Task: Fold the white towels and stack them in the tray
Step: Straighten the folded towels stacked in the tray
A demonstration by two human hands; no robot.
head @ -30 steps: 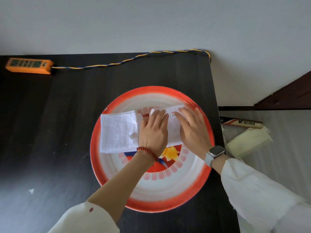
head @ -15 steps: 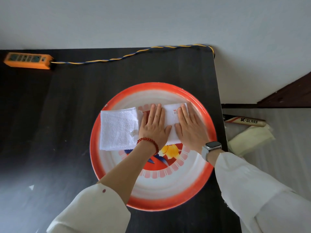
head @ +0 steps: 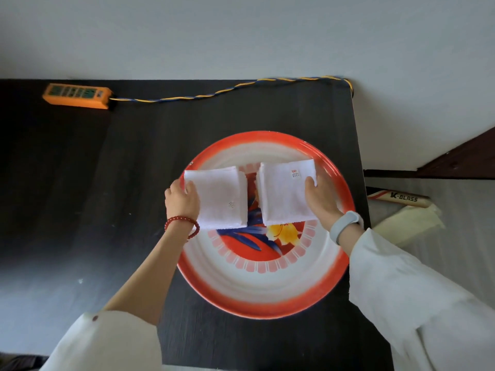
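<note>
White terry towels, two folded squares, sit side by side with a small gap in the far half of the round red-rimmed enamel tray (head: 263,303). Left hand (head: 182,202) pinches the outer edge of the left towel (head: 219,198), thumb on top; right hand (head: 320,200) grips the right towel (head: 284,194) the same way. Past the left hand, an orange power strip (head: 76,95) lies on the black wooden table (head: 93,196).

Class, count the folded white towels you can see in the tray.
2. The left towel lies in the tray under the left hand; the right towel lies beside it, apart, under the right hand.
</note>
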